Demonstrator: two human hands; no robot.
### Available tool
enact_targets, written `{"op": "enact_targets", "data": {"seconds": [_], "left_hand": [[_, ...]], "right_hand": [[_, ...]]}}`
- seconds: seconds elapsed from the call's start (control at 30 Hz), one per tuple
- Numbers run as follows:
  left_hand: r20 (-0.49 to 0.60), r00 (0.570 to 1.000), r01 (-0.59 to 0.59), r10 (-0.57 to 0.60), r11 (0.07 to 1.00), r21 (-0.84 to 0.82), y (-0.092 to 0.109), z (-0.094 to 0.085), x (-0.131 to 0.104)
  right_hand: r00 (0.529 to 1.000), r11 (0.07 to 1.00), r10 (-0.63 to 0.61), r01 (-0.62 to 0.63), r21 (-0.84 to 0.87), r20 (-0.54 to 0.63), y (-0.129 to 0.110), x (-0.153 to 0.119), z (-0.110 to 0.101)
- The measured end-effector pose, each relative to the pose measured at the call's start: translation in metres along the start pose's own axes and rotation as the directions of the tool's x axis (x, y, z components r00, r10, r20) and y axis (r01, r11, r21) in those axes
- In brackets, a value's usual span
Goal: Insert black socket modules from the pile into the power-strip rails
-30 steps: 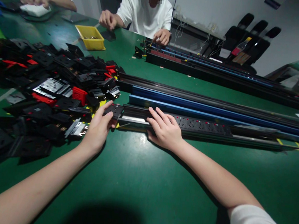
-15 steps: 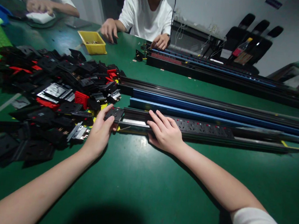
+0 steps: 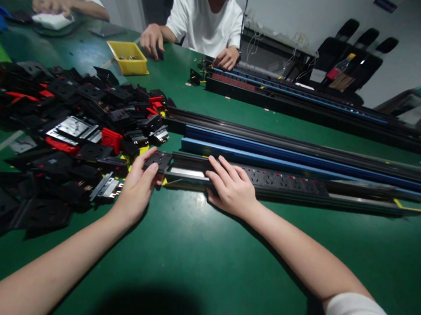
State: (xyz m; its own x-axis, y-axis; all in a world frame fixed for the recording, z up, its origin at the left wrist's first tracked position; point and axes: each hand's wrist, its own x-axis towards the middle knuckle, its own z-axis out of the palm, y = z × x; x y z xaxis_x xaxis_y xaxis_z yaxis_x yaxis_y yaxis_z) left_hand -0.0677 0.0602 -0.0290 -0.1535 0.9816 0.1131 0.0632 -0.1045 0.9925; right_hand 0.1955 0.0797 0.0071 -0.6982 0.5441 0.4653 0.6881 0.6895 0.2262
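Observation:
My left hand [image 3: 138, 185] pinches a black socket module [image 3: 160, 160] between thumb and fingers at the left end of a long black channel [image 3: 356, 205]. Across that channel lies my right hand [image 3: 232, 186], its fingers stretched out and spread over the near end of a row of black socket modules [image 3: 286, 181] with red dots. Between my two hands a bare, shiny stretch of the channel shows. Whether the pinched module sits fully inside the channel, I cannot tell.
Left of my hands spreads a heap of loose black and red modules [image 3: 85, 129]. Blue rails [image 3: 270, 159] lie just behind the channel. A yellow bin [image 3: 128, 59] holds small parts. Across the table, a person in a white shirt [image 3: 205, 21] has hands near another long strip [image 3: 277, 97].
The view shifts very slightly, moving the table's things a little leftward. Both hands keep nearly the same pose, the left still gripping the socket module.

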Motion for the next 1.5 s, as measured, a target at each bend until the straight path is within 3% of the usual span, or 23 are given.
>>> {"op": "enact_targets", "data": {"seconds": [0.1,0.27,0.53,0.77,1.03,1.5], "left_hand": [[-0.04,0.997,0.062,-0.067,0.992,-0.111,0.002,0.003,0.001],[-0.074,0.996,0.034,-0.045,0.989,-0.142,0.0,0.005,0.003],[-0.061,0.998,0.032,-0.034,0.999,-0.034,0.004,0.005,0.003],[-0.086,0.995,0.054,-0.051,0.998,0.03,0.011,0.006,0.001],[-0.118,0.992,0.042,-0.041,0.999,0.008,0.012,0.003,0.0],[-0.181,0.978,0.1,-0.105,0.994,-0.036,0.024,0.005,0.0]], "right_hand": [[1.0,1.0,0.0,0.0,0.007,0.002,0.0,0.0,0.0],[1.0,1.0,0.003,-0.003,0.014,0.017,-0.001,0.0,0.0],[0.993,0.991,0.036,-0.05,0.123,0.111,0.0,0.009,-0.014],[0.96,0.953,0.023,-0.105,0.285,0.278,0.018,0.045,-0.035],[0.927,0.907,0.0,-0.157,0.391,0.374,0.024,0.064,-0.013],[0.921,0.904,0.0,-0.167,0.393,0.391,0.024,0.063,-0.016]]}}
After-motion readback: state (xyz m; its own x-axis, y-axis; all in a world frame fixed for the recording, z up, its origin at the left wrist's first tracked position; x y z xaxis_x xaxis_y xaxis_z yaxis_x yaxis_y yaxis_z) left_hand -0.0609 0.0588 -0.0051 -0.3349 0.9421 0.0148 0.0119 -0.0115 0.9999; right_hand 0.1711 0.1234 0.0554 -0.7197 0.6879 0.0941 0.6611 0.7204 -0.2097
